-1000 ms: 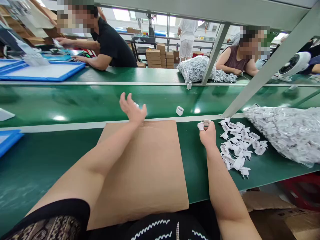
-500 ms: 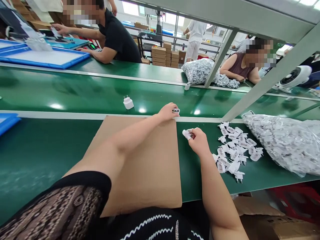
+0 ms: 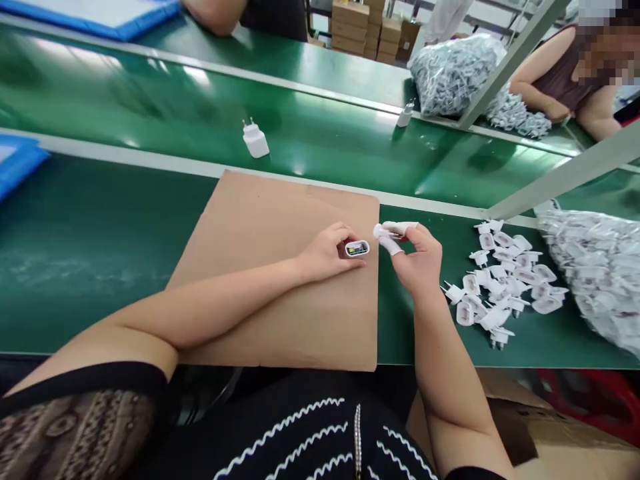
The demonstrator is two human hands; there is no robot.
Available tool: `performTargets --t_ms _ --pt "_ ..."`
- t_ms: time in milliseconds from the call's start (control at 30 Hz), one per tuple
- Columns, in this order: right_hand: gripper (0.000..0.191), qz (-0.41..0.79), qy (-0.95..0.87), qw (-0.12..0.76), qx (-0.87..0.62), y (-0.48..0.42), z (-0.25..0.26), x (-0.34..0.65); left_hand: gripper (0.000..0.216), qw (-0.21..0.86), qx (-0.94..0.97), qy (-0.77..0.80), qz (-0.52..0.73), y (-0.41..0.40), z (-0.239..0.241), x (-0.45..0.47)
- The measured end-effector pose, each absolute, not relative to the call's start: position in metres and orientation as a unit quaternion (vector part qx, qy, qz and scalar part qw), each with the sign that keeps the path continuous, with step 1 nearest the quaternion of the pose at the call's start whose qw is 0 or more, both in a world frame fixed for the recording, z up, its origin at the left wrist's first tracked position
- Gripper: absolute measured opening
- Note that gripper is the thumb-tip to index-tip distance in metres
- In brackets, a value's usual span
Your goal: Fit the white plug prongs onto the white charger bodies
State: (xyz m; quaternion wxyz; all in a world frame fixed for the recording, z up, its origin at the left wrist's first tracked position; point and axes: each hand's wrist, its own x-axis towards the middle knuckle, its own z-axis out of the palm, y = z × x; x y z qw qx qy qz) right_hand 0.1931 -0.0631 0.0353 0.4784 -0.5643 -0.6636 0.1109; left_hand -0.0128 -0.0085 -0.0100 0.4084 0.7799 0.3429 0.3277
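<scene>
Over the cardboard sheet (image 3: 280, 227), my left hand (image 3: 330, 253) grips a white charger housing (image 3: 357, 249) whose open end faces me and shows parts inside. Just to its right, my right hand (image 3: 417, 253), with white covers on the fingertips, pinches a white plug cap (image 3: 384, 233) with pins. A small gap separates the cap from the housing. To the right of that hand lies a loose pile of white plug caps (image 3: 500, 280) on the green table.
A white charger (image 3: 256, 141) stands on the green belt (image 3: 175, 113), and another charger (image 3: 405, 115) sits farther right. Bags of white parts (image 3: 595, 267) lie at the right and beyond the belt. A slanted metal post (image 3: 545, 167) rises at right. Two people sit opposite.
My left hand has drawn the housing back from the table's far edge to over the cardboard. My right hand has brought the plug cap close to it. The view has tilted down.
</scene>
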Motion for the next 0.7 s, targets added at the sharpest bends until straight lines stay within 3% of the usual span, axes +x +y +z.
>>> performTargets --t_ms 67,167,467,700 --pt "0.016 0.108 -0.711 0.439 -0.539 -0.069 0.039 0.182 0.024 0.421 0.787 0.321 0.316 -0.004 -0.011 -0.015" --pt "0.021 0.052 -0.770 0.356 -0.527 -0.072 0.038 0.173 0.016 0.434 0.785 0.308 0.318 0.000 -0.011 -0.016" --pt "0.027 -0.044 -0.801 0.262 -0.536 -0.066 0.033 0.164 0.011 0.471 0.776 0.291 0.302 0.006 -0.010 -0.015" --pt "0.025 -0.006 -0.780 0.183 -0.598 -0.068 0.055 0.149 0.013 0.473 0.770 0.312 0.292 0.006 -0.008 -0.013"
